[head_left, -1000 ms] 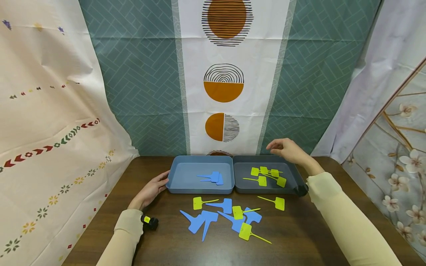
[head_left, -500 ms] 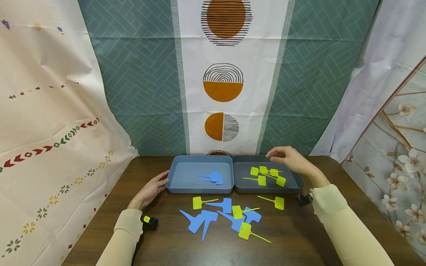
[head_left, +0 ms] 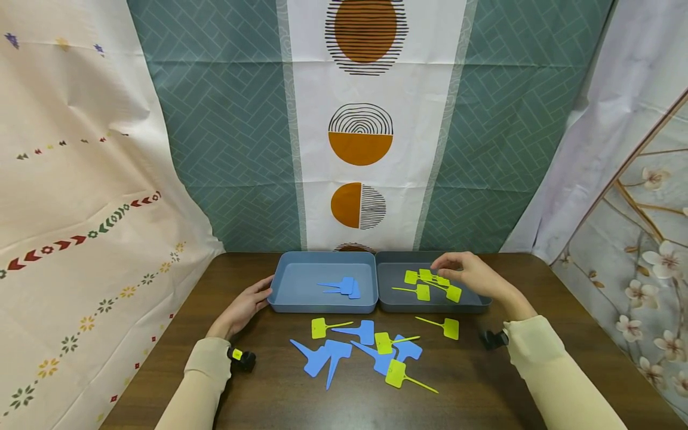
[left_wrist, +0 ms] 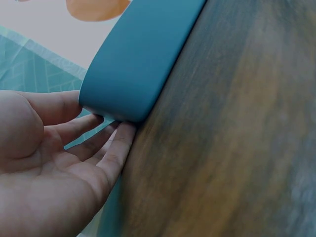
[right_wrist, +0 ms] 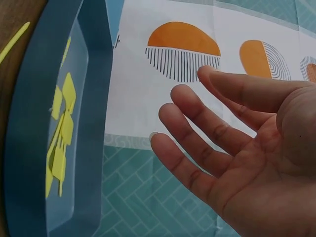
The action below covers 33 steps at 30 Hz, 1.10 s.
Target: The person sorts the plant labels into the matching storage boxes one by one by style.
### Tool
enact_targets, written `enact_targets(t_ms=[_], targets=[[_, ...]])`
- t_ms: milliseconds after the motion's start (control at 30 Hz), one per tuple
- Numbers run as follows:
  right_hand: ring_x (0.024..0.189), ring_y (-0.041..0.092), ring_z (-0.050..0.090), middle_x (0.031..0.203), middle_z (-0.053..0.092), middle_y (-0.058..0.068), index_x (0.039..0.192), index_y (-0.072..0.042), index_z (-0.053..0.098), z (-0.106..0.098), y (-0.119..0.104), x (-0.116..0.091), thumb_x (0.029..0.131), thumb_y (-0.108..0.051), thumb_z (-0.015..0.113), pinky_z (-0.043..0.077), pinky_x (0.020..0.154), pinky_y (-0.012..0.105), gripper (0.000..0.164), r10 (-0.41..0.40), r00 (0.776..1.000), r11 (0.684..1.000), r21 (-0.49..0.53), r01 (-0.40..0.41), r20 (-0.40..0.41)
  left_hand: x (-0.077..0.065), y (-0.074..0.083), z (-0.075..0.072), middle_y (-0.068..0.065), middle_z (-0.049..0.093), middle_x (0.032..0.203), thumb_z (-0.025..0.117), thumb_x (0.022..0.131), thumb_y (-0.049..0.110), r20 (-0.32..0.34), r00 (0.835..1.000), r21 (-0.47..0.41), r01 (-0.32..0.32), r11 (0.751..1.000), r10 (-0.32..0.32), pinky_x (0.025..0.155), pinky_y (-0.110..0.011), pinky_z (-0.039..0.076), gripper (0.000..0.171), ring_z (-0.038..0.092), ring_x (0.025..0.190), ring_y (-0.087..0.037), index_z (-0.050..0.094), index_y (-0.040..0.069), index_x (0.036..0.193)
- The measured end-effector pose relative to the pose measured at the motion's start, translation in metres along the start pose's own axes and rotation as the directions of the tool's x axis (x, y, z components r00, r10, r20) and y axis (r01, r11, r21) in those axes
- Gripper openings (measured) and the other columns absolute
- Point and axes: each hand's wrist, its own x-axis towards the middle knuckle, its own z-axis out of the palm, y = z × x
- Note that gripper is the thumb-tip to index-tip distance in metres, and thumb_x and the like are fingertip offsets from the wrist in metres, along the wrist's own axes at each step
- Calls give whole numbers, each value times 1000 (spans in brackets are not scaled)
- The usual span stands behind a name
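My left hand [head_left: 247,307] touches the left side of a light blue tray [head_left: 301,280]; in the left wrist view its fingers [left_wrist: 116,150] lie against the tray's end, not wrapped round it. A few blue plant labels [head_left: 346,285] lie in that tray. Over the dark grey tray [head_left: 430,307] on the right hovers my right hand [head_left: 475,276], holding nothing, its fingers loosely bent, as the right wrist view shows. Beneath and left of it, several yellow plant labels [head_left: 423,292] are grouped on the grey tray's floor.
In front of the trays, on the brown wooden table [head_left: 258,400], several blue labels [head_left: 317,361] and yellow labels [head_left: 396,374] are mixed, some overlapping. The two trays stand side by side. Patterned cloth [head_left: 231,149] hangs behind the table.
My right hand has come down and slightly right, lower over the grey tray, and its wrist camera moved along. The left hand, trays and labels stay where they were.
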Motion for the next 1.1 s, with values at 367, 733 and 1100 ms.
enact_targets(t_ms=[367,733,1100], targets=[[99,24,65,113,72,7,119,-5,72,12,9,-13,103,-11,65,56,84,31,18,7,1000,1000,25,-7,-1,0,-1,-2,-23,11,171,35,115,13,-3,1000,1,-3,1000,3,127,-57,15,58,15,157,-40,12,0,166],[105,24,64,113,72,3,117,-8,73,24,25,-27,103,-15,66,56,92,39,17,20,1000,1000,10,-20,6,-1,1,1,-24,10,171,33,115,12,-1,1000,5,0,1000,0,127,-57,15,57,15,157,-40,11,0,166],[107,24,66,121,71,15,122,-2,71,24,30,-39,103,-14,66,57,88,26,23,5,995,1000,24,-7,101,0,0,2,-24,12,171,37,115,15,3,1000,9,-4,1000,4,127,-55,18,59,17,156,-40,11,0,166]])
